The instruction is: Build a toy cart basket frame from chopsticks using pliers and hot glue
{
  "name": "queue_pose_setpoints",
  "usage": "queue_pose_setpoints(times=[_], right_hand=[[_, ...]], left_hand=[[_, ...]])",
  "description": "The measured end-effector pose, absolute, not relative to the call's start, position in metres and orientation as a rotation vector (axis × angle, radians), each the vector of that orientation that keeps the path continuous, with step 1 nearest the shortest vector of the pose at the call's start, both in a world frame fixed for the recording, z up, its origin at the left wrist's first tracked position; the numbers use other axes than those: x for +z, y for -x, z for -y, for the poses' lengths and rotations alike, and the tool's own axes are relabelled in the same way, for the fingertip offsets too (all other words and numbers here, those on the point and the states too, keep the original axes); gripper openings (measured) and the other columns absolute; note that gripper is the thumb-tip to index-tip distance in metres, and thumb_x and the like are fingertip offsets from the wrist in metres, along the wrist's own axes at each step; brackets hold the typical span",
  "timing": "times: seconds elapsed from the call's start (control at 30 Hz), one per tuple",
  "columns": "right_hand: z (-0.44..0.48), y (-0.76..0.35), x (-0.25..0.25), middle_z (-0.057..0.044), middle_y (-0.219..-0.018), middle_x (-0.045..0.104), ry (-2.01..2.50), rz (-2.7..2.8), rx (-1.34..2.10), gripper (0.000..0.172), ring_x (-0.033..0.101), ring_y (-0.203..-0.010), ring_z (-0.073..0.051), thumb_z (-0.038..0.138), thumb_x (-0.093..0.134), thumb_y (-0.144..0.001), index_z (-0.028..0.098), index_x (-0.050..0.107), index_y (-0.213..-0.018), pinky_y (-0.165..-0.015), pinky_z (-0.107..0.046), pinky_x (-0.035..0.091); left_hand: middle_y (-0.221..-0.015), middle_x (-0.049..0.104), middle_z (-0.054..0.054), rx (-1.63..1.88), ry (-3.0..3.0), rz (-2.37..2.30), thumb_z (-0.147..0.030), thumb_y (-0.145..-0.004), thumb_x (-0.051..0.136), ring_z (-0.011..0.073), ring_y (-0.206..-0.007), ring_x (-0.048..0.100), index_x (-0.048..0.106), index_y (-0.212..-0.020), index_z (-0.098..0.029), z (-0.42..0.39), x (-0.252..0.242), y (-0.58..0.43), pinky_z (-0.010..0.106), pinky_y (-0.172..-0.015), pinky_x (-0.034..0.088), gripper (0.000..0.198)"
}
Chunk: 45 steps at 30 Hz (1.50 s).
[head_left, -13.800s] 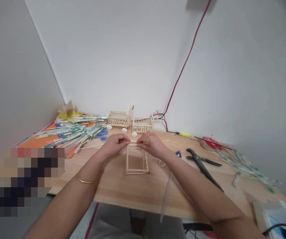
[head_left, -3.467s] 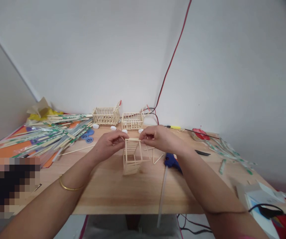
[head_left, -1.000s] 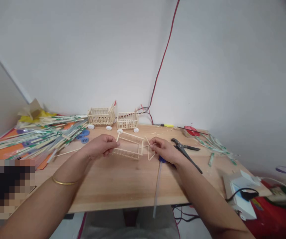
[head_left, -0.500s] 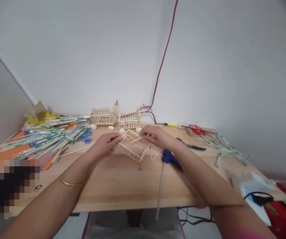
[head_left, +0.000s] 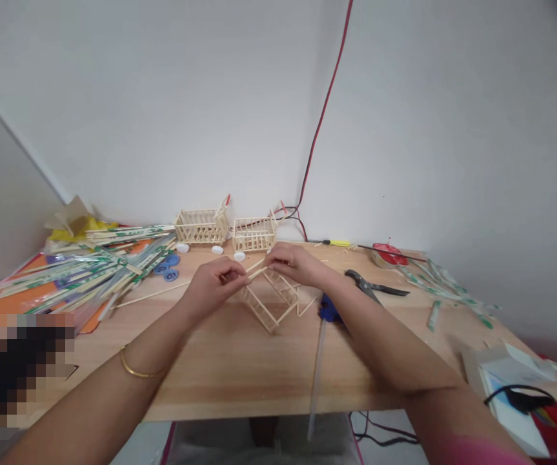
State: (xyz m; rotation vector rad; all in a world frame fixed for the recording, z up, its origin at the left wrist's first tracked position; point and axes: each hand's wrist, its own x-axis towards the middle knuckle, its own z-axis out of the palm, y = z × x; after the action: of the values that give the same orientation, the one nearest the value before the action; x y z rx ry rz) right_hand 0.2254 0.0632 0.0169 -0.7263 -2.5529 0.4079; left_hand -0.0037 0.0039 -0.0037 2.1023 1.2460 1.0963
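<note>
A small open frame of thin wooden sticks (head_left: 259,309) stands tilted on the table in front of me. My left hand (head_left: 217,282) is closed in a pinch at its left upper corner. Between my two hands lies a short wooden stick (head_left: 257,268), along the frame's far left end. The fingertips of my right hand (head_left: 297,265) pinch the stick's right end and hide part of the frame. Loose short sticks (head_left: 308,306) lie just right of the frame. Partly under my right forearm is a blue glue gun (head_left: 327,309), with a clear glue stick (head_left: 315,381) reaching past the table edge.
Two stick-built carts (head_left: 201,226) with white wheels stand by the wall. Wrapped sticks (head_left: 108,265) pile up at left beside blue discs (head_left: 170,274). On the right are black-handled scissors (head_left: 370,284), a red container (head_left: 390,255), torn wrappers (head_left: 457,290) and a white box (head_left: 510,368).
The frame has turned and shifted slightly right and nearer. My left hand moved right and my right hand slightly left, bringing the held stick against the frame's far end.
</note>
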Motion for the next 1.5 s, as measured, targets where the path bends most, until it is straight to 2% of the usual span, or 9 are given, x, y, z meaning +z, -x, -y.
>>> queue_pose_setpoints(times=[0.2, 0.3, 0.43, 0.6, 1.1, 1.5], right_hand=[[-0.063, -0.218, 0.017, -0.006, -0.085, 0.059, 0.723, 2.513, 0.448, 0.011, 0.053, -0.084, -0.016, 0.019, 0.052, -0.086, 0.017, 0.063, -0.085, -0.074, -0.027, 0.042], [-0.061, -0.219, 0.016, -0.002, -0.077, 0.056, 0.827, 2.414, 0.554, 0.007, 0.051, -0.073, -0.013, 0.02, 0.055, -0.083, 0.017, 0.061, -0.084, -0.067, -0.025, 0.04], [-0.061, -0.226, 0.008, 0.004, -0.066, 0.048, 1.036, 2.173, 0.778, 0.011, 0.042, -0.059, -0.01, 0.025, 0.053, -0.082, 0.017, 0.056, -0.089, -0.056, -0.021, 0.035], [-0.058, -0.227, 0.006, 0.003, -0.069, 0.05, 1.074, 2.087, 0.994, 0.017, 0.045, -0.061, -0.01, 0.031, 0.055, -0.079, 0.017, 0.056, -0.088, -0.057, -0.022, 0.037], [-0.047, -0.215, 0.006, 0.006, -0.059, 0.044, 1.053, 2.094, 1.079, 0.01, 0.039, -0.053, -0.008, 0.022, 0.056, -0.075, 0.017, 0.055, -0.084, -0.05, -0.02, 0.031], [-0.047, -0.214, 0.004, 0.005, -0.061, 0.046, 1.006, 2.035, 1.19, 0.018, 0.04, -0.054, -0.007, 0.034, 0.06, -0.077, 0.016, 0.056, -0.077, -0.051, -0.021, 0.032]], left_hand=[[-0.068, 0.058, 0.0, 1.085, -2.373, -1.364, -0.024, -0.08, 0.057, 0.0105, -0.061, 0.05, 0.062, -0.076, -0.017, -0.001, -0.012, -0.004, 0.022, -0.059, 0.037, 0.009], [-0.065, 0.058, 0.0, 1.107, -2.354, -1.464, -0.022, -0.079, 0.058, 0.0112, -0.061, 0.051, 0.06, -0.072, -0.017, 0.001, -0.014, -0.007, 0.022, -0.058, 0.036, 0.009], [-0.064, 0.058, -0.001, 1.125, -2.287, -1.546, -0.023, -0.078, 0.058, 0.0112, -0.059, 0.052, 0.059, -0.071, -0.017, 0.004, -0.014, -0.01, 0.023, -0.056, 0.037, 0.009], [-0.063, 0.059, -0.001, 1.084, -2.256, -1.586, -0.025, -0.079, 0.056, 0.0112, -0.057, 0.051, 0.06, -0.07, -0.018, 0.005, -0.012, -0.011, 0.023, -0.056, 0.037, 0.012], [-0.069, 0.063, 0.001, 1.031, -2.25, -1.473, -0.028, -0.079, 0.058, 0.0127, -0.064, 0.055, 0.065, -0.074, -0.018, -0.003, -0.006, 0.003, 0.023, -0.06, 0.039, 0.014], [-0.068, 0.066, 0.002, 1.03, -2.205, -1.517, -0.027, -0.077, 0.06, 0.0141, -0.065, 0.057, 0.067, -0.073, -0.018, -0.002, -0.004, 0.004, 0.024, -0.061, 0.039, 0.012]])
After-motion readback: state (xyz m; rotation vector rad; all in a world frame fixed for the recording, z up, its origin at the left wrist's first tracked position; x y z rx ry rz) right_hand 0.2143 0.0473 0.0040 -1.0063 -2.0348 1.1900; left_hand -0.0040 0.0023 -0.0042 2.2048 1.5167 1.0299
